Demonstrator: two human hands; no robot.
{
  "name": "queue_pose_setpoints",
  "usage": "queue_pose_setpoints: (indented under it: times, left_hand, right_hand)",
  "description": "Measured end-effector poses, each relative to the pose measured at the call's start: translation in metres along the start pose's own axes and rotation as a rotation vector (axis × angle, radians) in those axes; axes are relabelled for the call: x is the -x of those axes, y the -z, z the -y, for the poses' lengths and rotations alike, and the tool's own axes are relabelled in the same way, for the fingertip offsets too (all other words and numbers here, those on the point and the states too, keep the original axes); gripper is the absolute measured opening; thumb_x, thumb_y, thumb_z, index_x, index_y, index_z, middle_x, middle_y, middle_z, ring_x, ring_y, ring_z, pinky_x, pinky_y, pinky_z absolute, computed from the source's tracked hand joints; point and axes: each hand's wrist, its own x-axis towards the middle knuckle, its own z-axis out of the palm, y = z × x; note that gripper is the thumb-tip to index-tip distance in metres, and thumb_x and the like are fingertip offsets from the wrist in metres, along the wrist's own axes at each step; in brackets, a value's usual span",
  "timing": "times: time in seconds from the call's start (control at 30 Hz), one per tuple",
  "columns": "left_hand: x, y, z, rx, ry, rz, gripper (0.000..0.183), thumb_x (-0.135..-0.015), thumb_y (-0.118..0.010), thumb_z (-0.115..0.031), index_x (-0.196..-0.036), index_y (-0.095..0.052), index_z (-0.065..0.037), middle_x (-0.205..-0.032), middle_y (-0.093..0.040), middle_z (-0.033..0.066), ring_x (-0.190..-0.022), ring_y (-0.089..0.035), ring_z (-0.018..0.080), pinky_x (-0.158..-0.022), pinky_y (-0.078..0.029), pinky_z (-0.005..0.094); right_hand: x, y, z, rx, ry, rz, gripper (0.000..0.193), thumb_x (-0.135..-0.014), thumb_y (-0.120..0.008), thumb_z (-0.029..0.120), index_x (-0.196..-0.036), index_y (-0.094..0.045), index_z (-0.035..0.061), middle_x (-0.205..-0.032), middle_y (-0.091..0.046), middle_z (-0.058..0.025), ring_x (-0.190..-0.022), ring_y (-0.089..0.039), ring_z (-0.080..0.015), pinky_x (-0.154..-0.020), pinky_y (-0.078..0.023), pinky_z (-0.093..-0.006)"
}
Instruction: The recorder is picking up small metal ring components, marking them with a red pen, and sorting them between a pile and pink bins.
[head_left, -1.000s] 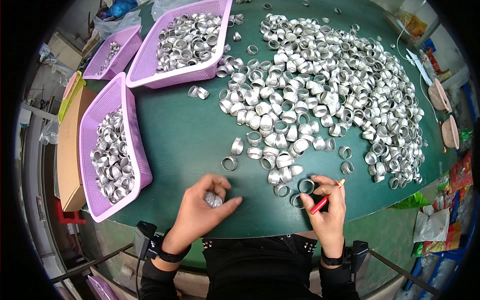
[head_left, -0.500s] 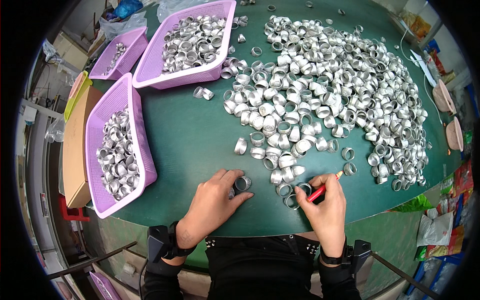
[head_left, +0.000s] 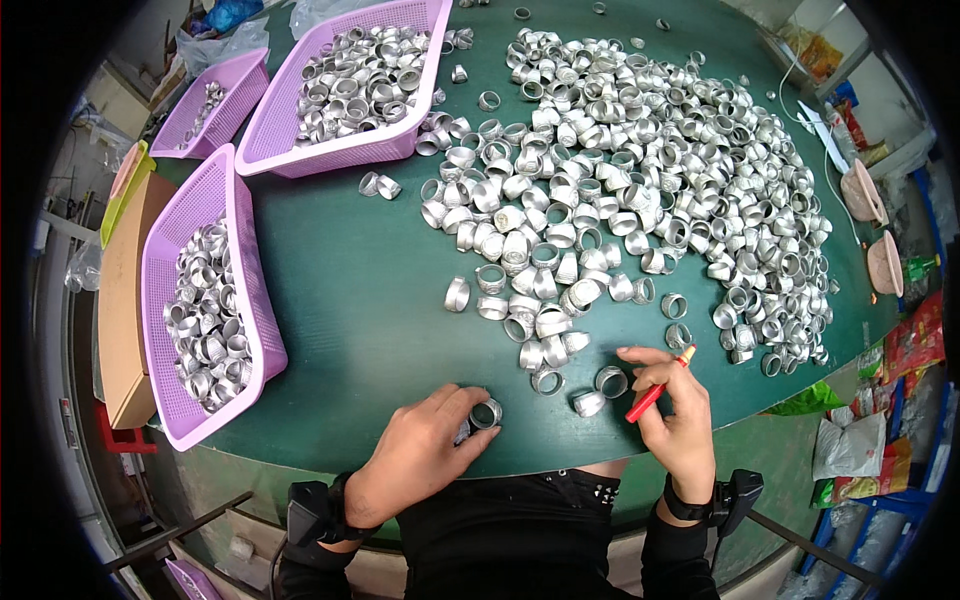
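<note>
Green tabletop (head_left: 340, 300) fills most of the view. Biggest thing on it: a loose heap of silver-coloured metal rings (head_left: 650, 170), spread from the middle to the right side. Far left, a large purple perforated basket (head_left: 340, 155), part-filled with the same rings. Nearer, at the left edge, a second purple basket (head_left: 268, 340), also holding rings, with a cardboard box (head_left: 125, 310) just outside it. Behind those, a small purple basket (head_left: 240, 100) with a few rings in it. Left hand (head_left: 420, 445) is low over the near edge, fingers curled, thumb and index closed on either side of one upright ring (head_left: 494, 408); more metal shows under the fingers, mostly hidden, can't count it. Right hand (head_left: 680, 425) is half-curled, gripping a red marker (head_left: 650, 398) with a yellow end pointing away from the person; index finger extended, clear of the rings. Two single rings sit just left of that hand: one upright (head_left: 611, 380), the other tipped on its side (head_left: 589, 403), near each other, in front of the heap.
</note>
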Motion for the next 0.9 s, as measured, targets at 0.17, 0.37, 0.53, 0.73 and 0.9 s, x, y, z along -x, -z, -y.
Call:
queue_pose_setpoints:
  times: [0.17, 0.37, 0.53, 0.73, 0.9]
  left_hand:
    - [-0.002, -0.002, 0.004, -0.058, -0.074, 0.004, 0.027, -0.070, -0.066, -0.011, -0.092, -0.054, -0.001, -0.076, -0.055, 0.0116, -0.057, -0.056, 0.0234, -0.052, -0.046, 0.0317]
    - [0.002, -0.001, -0.004, 0.410, 0.077, 0.052, 0.031, -0.071, -0.068, -0.011, -0.097, -0.054, -0.001, -0.073, -0.058, 0.0063, -0.063, -0.056, 0.0117, -0.059, -0.045, 0.0241]
    - [0.003, -0.005, -0.007, 0.565, 0.168, 0.053, 0.032, -0.069, -0.070, -0.009, -0.096, -0.055, -0.002, -0.073, -0.056, 0.0017, -0.069, -0.051, 0.0070, -0.062, -0.043, 0.0213]
    - [0.005, -0.005, -0.006, 0.580, 0.190, 0.070, 0.035, -0.066, -0.073, -0.007, -0.097, -0.055, -0.003, -0.079, -0.057, 0.0024, -0.074, -0.052, 0.0071, -0.064, -0.043, 0.0205]
    - [0.007, -0.005, -0.005, 0.714, 0.109, 0.065, 0.039, -0.063, -0.075, -0.004, -0.096, -0.053, -0.001, -0.084, -0.059, 0.0056, -0.076, -0.054, 0.0087, -0.066, -0.044, 0.0215]
  right_hand:
    - [0.008, -0.011, 0.000, -0.068, -0.029, -0.162, 0.020, -0.066, -0.061, -0.004, -0.071, -0.044, 0.0044, -0.094, -0.059, -0.0119, -0.080, -0.052, -0.0267, -0.075, -0.040, -0.0337]
    - [0.005, -0.005, 0.006, 0.127, -0.074, 0.047, 0.026, -0.062, -0.064, -0.003, -0.077, -0.044, 0.0056, -0.103, -0.056, -0.0110, -0.088, -0.046, -0.0289, -0.078, -0.037, -0.0350]
    - [0.005, -0.003, 0.000, 0.221, 0.029, 0.023, 0.030, -0.061, -0.067, 0.000, -0.081, -0.045, 0.0041, -0.097, -0.056, -0.0119, -0.089, -0.046, -0.0309, -0.080, -0.035, -0.0361]
    - [0.014, -0.017, -0.011, -0.014, -0.150, -0.243, 0.031, -0.065, -0.069, 0.000, -0.077, -0.040, 0.0034, -0.099, -0.055, -0.0170, -0.080, -0.052, -0.0238, -0.071, -0.042, -0.0323]
    - [0.022, -0.016, 0.007, -0.677, 0.036, -0.253, 0.038, -0.068, -0.067, -0.004, -0.083, -0.034, 0.0056, -0.105, -0.051, -0.0230, -0.097, -0.054, -0.0260, -0.083, -0.044, -0.0357]
